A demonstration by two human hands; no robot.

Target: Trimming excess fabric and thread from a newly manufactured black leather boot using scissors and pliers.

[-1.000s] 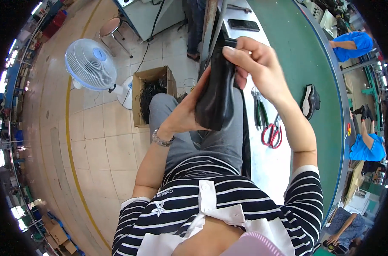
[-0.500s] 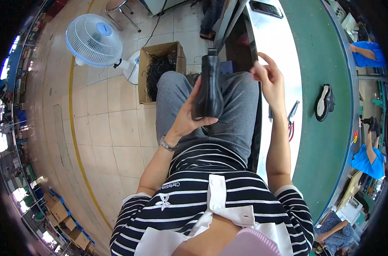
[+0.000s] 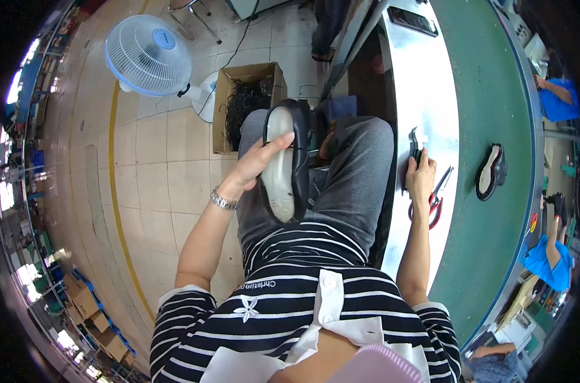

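Observation:
A black shoe (image 3: 301, 159) is in my left hand (image 3: 252, 163), upright above my lap with its pale, soleless underside (image 3: 280, 182) turned toward the left. The left thumb presses across that underside, while the other fingers are hidden behind the shoe. On the shiny bench strip at my right, my right hand (image 3: 421, 175) is closed around a dark-handled tool with a curved metal tip (image 3: 415, 137). Most of the handle is covered by the fingers. Red-handled scissors (image 3: 435, 203) lie beside that hand, partly behind the wrist.
Another black shoe (image 3: 491, 172) lies on the green belt (image 3: 475, 255) beyond the bench strip (image 3: 424, 70). A phone (image 3: 412, 21) rests at its far end. On the floor ahead left stand a cardboard box (image 3: 280, 86) of black scraps and a fan (image 3: 148, 56). Co-workers sit across the belt.
My left hand has turned the shoe, so its pale underside now shows. My right hand has come down from its raised position onto the bench strip and closed on the dark-handled tool.

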